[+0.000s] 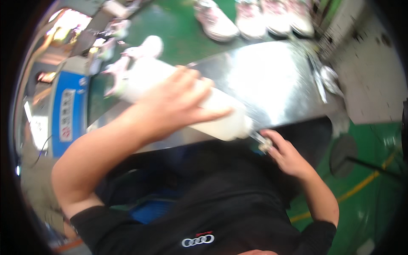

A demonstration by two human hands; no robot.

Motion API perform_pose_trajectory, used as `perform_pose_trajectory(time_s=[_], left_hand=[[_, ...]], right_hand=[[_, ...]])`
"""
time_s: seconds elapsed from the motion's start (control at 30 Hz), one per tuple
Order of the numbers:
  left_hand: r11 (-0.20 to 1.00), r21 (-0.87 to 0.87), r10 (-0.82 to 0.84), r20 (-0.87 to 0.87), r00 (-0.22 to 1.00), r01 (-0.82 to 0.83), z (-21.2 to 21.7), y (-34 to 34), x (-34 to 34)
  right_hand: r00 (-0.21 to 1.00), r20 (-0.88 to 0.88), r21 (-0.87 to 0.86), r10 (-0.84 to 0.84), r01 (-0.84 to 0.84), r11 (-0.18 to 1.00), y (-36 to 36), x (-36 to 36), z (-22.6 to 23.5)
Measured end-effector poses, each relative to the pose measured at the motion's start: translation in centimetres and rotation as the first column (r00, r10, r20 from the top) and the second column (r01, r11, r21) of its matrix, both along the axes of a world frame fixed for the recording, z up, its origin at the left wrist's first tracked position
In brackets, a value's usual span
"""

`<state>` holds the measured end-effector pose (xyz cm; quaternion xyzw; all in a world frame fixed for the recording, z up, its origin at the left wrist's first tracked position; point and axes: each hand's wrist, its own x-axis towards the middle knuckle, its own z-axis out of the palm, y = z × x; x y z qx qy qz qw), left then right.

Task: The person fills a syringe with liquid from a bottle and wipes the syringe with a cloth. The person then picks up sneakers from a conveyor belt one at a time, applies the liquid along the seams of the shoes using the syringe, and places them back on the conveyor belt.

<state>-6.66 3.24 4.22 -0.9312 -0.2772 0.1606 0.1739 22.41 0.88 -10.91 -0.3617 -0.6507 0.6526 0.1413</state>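
A large whitish plastic bottle (221,121) lies tilted across the front of the metal table, its neck pointing to the lower right. My left hand (176,102) is wrapped over the bottle's body from above. Just below the neck, my right hand (287,153) pinches a small, pale, lumpy-ended thing (264,144), with a thin grey part reaching toward the bottle's mouth. Blur hides what kind it is, and whether it touches the mouth cannot be made out.
Several white and pink shoes (250,19) stand beyond the metal table (263,76). A long thin tool (316,80) and a crumpled shiny item (330,78) lie at its right. A blue panel (66,112) stands left; a dark round disc (343,155) is at the right.
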Motion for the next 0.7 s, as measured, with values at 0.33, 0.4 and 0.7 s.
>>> perform_pose_trajectory(time_s=[0.33, 0.4, 0.7], left_hand=[[1.0, 0.004, 0.005, 0.021, 1.0, -0.005, -0.7, 0.4, 1.0], [1.0, 0.014, -0.025, 0.038, 0.999, 0.024, -1.1, 0.8, 1.1], [0.999, -0.026, 0.034, -0.023, 0.999, -0.034, -0.6, 0.9, 1.3]], right_hand=[[0.972, -0.207, -0.193, -0.112, 0.072, 0.979, -0.9, 1.7, -3.3], [0.975, -0.177, -0.229, -0.134, 0.092, 0.969, -0.6, 2.0, -3.9], [0.973, -0.035, -0.006, -0.23, 0.23, 0.973, 0.3, 1.6, -5.6]])
